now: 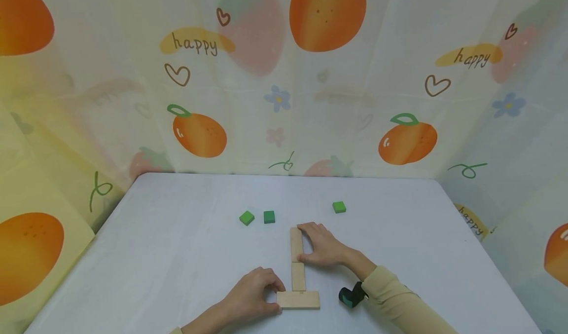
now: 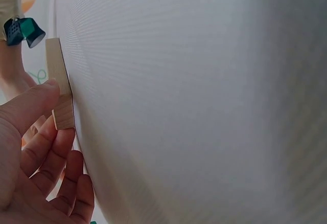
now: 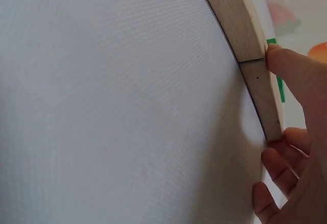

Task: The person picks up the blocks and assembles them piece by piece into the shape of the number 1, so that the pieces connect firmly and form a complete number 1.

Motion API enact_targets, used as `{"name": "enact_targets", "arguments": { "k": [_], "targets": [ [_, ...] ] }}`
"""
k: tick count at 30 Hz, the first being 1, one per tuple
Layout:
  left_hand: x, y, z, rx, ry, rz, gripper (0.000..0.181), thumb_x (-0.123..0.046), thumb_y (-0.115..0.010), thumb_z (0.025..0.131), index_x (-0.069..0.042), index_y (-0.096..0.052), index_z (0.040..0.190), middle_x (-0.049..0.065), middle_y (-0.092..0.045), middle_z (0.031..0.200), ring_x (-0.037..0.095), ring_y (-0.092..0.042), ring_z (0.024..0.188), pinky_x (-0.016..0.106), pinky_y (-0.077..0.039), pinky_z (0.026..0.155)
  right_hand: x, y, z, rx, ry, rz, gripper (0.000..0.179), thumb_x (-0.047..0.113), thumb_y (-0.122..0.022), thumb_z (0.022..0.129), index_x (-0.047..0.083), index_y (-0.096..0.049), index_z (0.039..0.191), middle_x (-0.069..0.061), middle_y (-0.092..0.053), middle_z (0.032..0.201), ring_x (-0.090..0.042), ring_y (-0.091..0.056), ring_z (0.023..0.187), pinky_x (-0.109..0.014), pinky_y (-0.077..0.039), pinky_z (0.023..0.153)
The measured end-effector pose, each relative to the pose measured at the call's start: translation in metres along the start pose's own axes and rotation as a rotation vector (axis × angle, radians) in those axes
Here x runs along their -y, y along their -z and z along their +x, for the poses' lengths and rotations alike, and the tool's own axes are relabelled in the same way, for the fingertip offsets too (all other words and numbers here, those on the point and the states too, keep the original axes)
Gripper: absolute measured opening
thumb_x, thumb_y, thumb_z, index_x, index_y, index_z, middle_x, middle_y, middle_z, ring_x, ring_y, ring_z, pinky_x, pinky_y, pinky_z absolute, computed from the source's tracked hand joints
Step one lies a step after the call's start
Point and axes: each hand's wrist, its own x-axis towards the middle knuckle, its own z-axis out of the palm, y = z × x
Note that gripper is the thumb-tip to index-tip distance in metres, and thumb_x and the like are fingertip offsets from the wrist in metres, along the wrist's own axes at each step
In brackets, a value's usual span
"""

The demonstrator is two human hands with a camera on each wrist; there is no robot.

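Observation:
Three flat wooden blocks lie on the white table in a T shape. The crosswise wooden block (image 1: 306,300) is nearest me, the middle block (image 1: 299,278) meets its far edge, and the far block (image 1: 296,242) continues the line. My left hand (image 1: 254,295) pinches the left end of the crosswise block between thumb and fingers, which also shows in the left wrist view on the block (image 2: 57,63). On the far block, my right hand (image 1: 325,246) has its thumb near the joint and its fingertips at the far end. In the right wrist view the seam between two blocks looks narrow.
Farther back on the table (image 1: 186,255) lie a light green block (image 1: 246,218), a dark green block (image 1: 269,217) and another light green block (image 1: 339,207). A fruit-print curtain (image 1: 284,117) hangs behind the table. A dark wrist camera (image 1: 351,294) sits by the right sleeve.

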Motion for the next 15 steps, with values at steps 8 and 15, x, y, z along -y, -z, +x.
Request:
{"name": "enact_targets", "arguments": {
  "k": [8, 15],
  "targets": [
    [0.002, -0.002, 0.000, 0.003, 0.006, -0.005, 0.028, -0.025, -0.081, 0.065, -0.025, -0.066, 0.090, -0.022, -0.056, 0.083, -0.002, -0.045, 0.078, 0.019, -0.043, 0.070, -0.003, 0.001, 0.001, -0.060, -0.007, 0.008, 0.059, 0.025, -0.065, 0.083, 0.003, -0.043, 0.133, -0.011, -0.051, 0.126, -0.023, -0.050, 0.110, -0.040, -0.041, 0.092],
    [0.003, -0.002, 0.000, -0.003, 0.013, 0.006, 0.028, -0.027, -0.081, 0.065, -0.026, -0.066, 0.089, -0.022, -0.055, 0.083, -0.002, -0.045, 0.078, 0.020, -0.043, 0.071, -0.011, 0.005, 0.004, -0.224, -0.016, 0.047, 0.049, 0.017, -0.068, 0.081, 0.008, -0.051, 0.126, -0.006, -0.057, 0.118, -0.018, -0.056, 0.095, -0.036, -0.045, 0.083]
  ]
}}
